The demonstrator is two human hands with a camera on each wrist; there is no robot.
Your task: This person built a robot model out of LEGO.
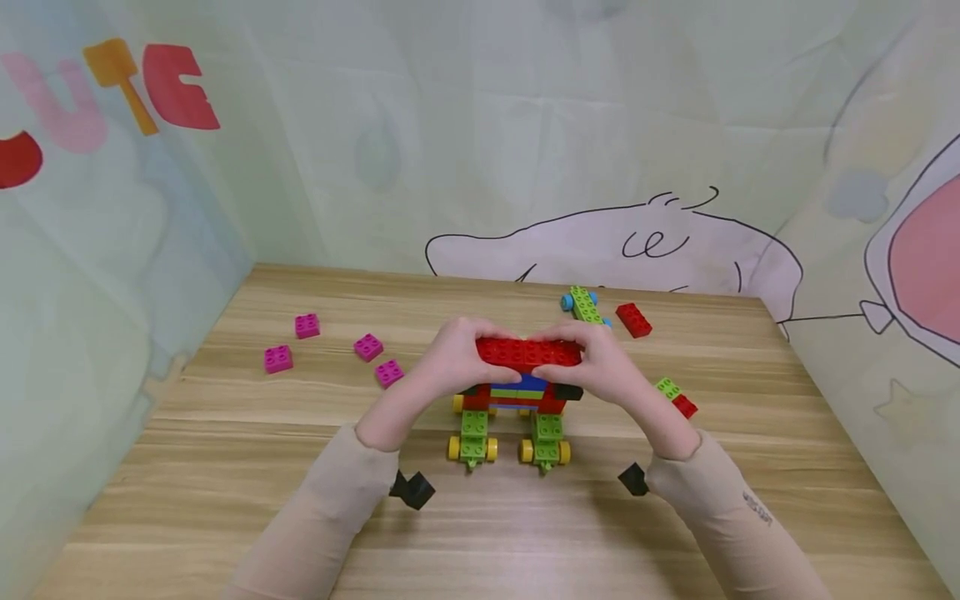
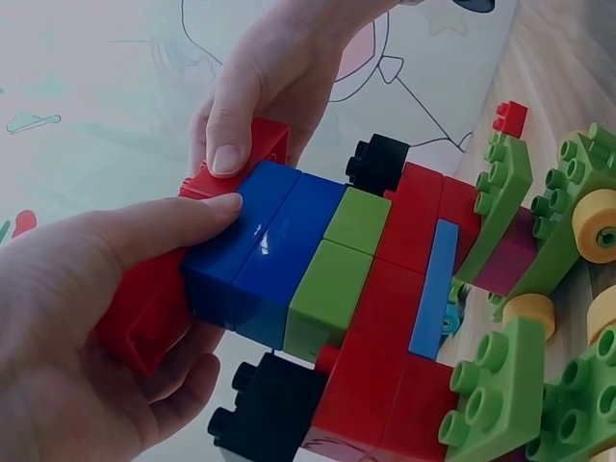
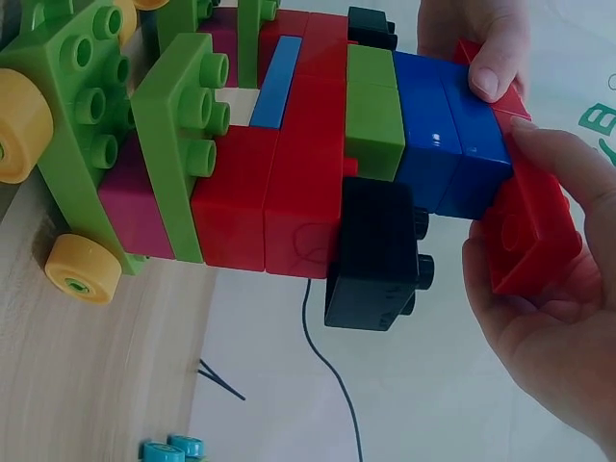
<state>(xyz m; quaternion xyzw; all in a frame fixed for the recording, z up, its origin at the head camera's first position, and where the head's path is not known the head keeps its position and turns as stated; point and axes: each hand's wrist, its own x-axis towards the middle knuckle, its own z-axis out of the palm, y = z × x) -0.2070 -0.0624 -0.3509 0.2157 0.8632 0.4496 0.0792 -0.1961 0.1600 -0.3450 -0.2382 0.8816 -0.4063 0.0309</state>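
Observation:
A toy brick build stands on two green wheeled bases (image 1: 472,437) with yellow wheels. Its body stacks red bricks (image 2: 351,395), green bricks (image 2: 332,289) and blue bricks (image 2: 269,241), with a black brick (image 3: 377,252) jutting out on each side. Across the top lies a red brick layer (image 1: 525,354), overhanging the blue ones. My left hand (image 1: 461,358) grips its left end, thumb on the near face and fingers behind. At the right end my right hand (image 1: 592,358) holds it the same way. Both thumbtips are close to the blue bricks; the fingertips behind are partly hidden.
Several magenta bricks (image 1: 367,347) lie on the wooden table (image 1: 262,467) at the left. Behind the build is a green wheeled base (image 1: 585,306) with blue wheels, beside a red brick (image 1: 633,320). A green brick (image 1: 667,388) and small red brick (image 1: 685,406) lie right.

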